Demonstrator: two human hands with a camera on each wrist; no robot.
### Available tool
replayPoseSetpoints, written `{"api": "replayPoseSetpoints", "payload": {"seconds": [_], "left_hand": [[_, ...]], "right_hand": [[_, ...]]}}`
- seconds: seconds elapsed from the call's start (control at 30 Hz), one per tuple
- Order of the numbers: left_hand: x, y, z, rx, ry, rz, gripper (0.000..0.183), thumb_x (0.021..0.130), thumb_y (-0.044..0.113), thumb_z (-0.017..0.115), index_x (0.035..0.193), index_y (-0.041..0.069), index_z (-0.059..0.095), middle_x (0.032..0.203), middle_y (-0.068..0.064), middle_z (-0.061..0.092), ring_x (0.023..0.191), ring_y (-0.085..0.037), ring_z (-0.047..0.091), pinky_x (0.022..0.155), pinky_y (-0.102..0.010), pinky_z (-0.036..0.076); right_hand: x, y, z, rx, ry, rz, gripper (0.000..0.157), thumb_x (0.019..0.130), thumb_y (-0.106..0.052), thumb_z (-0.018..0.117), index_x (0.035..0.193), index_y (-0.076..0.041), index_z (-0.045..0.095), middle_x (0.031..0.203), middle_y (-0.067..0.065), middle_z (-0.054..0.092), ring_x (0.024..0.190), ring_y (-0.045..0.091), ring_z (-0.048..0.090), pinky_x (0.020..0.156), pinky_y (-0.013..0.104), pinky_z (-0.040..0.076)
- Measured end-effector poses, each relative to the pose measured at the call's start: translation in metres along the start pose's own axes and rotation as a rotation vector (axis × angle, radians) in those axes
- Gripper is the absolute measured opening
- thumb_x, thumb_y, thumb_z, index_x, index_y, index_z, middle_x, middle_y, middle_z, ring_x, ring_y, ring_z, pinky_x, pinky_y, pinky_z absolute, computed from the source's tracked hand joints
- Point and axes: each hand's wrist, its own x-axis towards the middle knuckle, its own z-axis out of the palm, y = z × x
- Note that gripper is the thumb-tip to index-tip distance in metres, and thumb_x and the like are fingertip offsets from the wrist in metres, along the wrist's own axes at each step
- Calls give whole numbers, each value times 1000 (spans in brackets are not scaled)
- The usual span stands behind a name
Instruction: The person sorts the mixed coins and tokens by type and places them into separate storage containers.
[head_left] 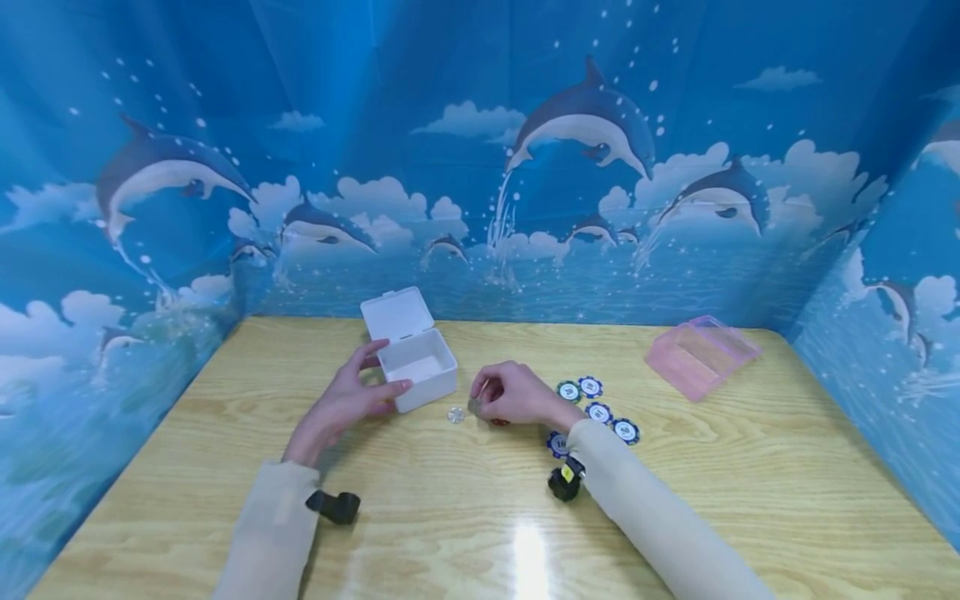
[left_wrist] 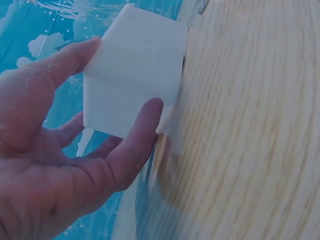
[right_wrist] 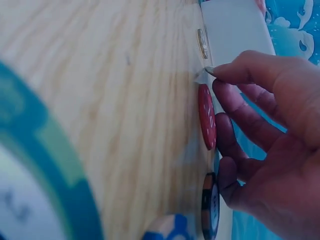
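A small white box (head_left: 420,367) with its hinged lid raised stands near the back of the table. My left hand (head_left: 360,392) grips its left end, the thumb on the front wall and fingers behind. In the left wrist view the box's plain white wall (left_wrist: 135,75) fills the gap between thumb and fingers. Just right of the box a silvery coin (head_left: 456,414) lies flat. Low over the table beside that coin, my right hand (head_left: 517,393) pinches a second coin (right_wrist: 209,70) between thumb and fingertip. Under this hand is a red poker chip (right_wrist: 206,117), partly hidden in the head view.
Several blue poker chips (head_left: 626,431) and a green one (head_left: 568,391) lie around the right wrist. A translucent pink box (head_left: 693,367) stands at the back right. A dolphin-print curtain (head_left: 480,167) hangs behind the wooden table (head_left: 435,517).
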Motion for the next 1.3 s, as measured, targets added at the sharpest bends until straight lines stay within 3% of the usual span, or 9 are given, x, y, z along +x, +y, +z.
{"api": "replayPoseSetpoints", "payload": {"seconds": [0.23,0.5,0.7,0.9,1.03,1.3], "left_hand": [[1,0,0,-13,-3,3,96,92,25,77,164,23,15,163,-22,24,134,-46,52,94,-40,61],[1,-1,0,-30,-6,8,97,91,24,78,164,22,14,164,-22,22,135,-48,51,94,-41,61],[1,-2,-1,-51,-6,5,98,91,23,78,164,22,12,163,-22,23,136,-48,49,94,-42,61],[1,-2,-1,-69,-9,7,98,91,21,78,163,22,12,162,-22,24,138,-48,47,95,-42,61],[1,-1,-1,-66,-8,9,98,91,21,78,163,22,12,163,-22,24,138,-49,47,95,-42,61],[0,-2,-2,-62,-15,17,97,91,20,78,164,22,13,163,-23,23,135,-48,50,95,-42,61]], "right_hand": [[-3,2,-3,128,90,57,17,86,-19,80,102,-17,73,92,1,73,83,15,67,77,31,57],[-4,3,-4,246,190,111,21,88,-19,79,107,-15,73,97,3,74,88,16,68,81,29,57],[0,-3,-4,397,255,166,25,88,-20,80,111,-15,72,102,4,75,94,23,70,80,33,60],[6,-11,0,582,290,177,25,90,-11,76,114,-7,70,105,5,76,107,30,71,90,41,62],[10,-14,2,679,304,190,27,89,-6,76,115,-5,70,102,3,76,107,29,71,95,44,61],[16,-20,7,744,307,204,27,89,-6,76,116,-6,69,103,4,77,100,19,73,95,45,60]]}}
